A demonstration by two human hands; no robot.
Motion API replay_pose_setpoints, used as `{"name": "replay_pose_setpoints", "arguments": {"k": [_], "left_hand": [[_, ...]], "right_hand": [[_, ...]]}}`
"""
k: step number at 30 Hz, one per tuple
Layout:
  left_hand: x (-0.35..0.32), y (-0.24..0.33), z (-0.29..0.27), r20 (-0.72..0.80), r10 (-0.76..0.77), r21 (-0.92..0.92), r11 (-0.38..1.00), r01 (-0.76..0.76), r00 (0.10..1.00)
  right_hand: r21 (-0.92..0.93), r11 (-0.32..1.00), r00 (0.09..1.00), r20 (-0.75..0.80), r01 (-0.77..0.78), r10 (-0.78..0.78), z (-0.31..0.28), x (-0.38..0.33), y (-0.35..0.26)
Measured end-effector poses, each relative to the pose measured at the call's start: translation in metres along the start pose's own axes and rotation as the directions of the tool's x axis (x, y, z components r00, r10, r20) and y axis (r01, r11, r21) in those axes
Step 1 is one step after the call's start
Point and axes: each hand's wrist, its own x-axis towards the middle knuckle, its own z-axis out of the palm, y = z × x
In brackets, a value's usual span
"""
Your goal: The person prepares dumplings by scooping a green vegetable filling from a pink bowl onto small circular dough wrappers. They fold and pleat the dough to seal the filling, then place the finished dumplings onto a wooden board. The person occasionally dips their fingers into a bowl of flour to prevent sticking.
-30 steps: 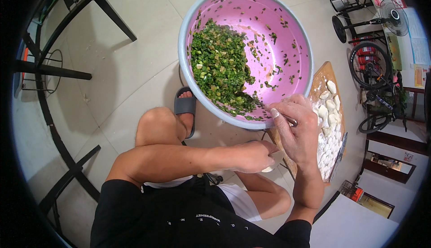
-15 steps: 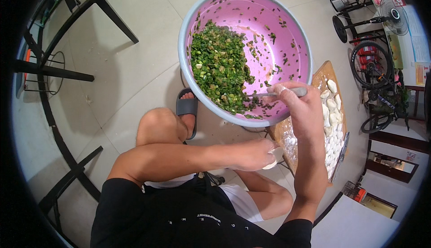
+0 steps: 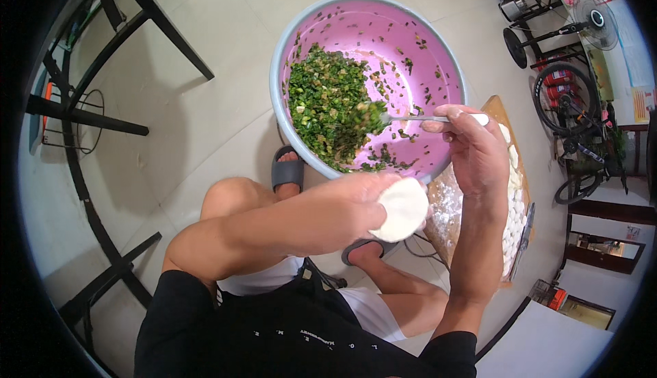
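Between the thumb and fingers of my left hand (image 3: pixel 356 207) lies a round, flat dumpling wrapper (image 3: pixel 402 210), facing up near the basin's front rim. My right hand (image 3: pixel 472 149) grips a spoon (image 3: pixel 417 118) by its handle. Chopped green filling (image 3: pixel 369 116) is heaped on the spoon's bowl, just over the basin. The large pink basin (image 3: pixel 438 77) with a pale grey-blue rim holds a mound of chopped green filling (image 3: pixel 321 101) on its left side. Scattered green bits cling to its inner wall.
Right of the basin, a floured wooden board (image 3: pixel 448 207) carries shaped dumplings (image 3: pixel 512 220), partly behind my right forearm. A knife-like blade (image 3: pixel 525 234) lies along its edge. Dark chair legs (image 3: pixel 164 25) stand at left; a bicycle (image 3: pixel 567 101) and fan (image 3: pixel 594 19) at far right.
My right hand has lifted the spoon, now loaded with filling. My left hand has risen toward the basin and turned the wrapper face up.
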Motion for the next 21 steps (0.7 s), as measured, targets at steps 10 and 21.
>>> {"name": "replay_pose_setpoints", "arguments": {"k": [10, 21], "left_hand": [[0.025, -0.006, -0.009, -0.373, 0.341, -0.397, 0.782, -0.481, 0.863], [0.043, -0.012, -0.004, -0.279, 0.444, -0.467, 0.712, -0.524, 0.852]], "right_hand": [[0.082, 0.98, 0.974, -0.148, 0.184, -0.17, -0.034, -0.028, -0.024], [-0.758, 0.275, 0.673, 0.276, 0.592, -0.686, 0.012, -0.096, -0.02]]}}
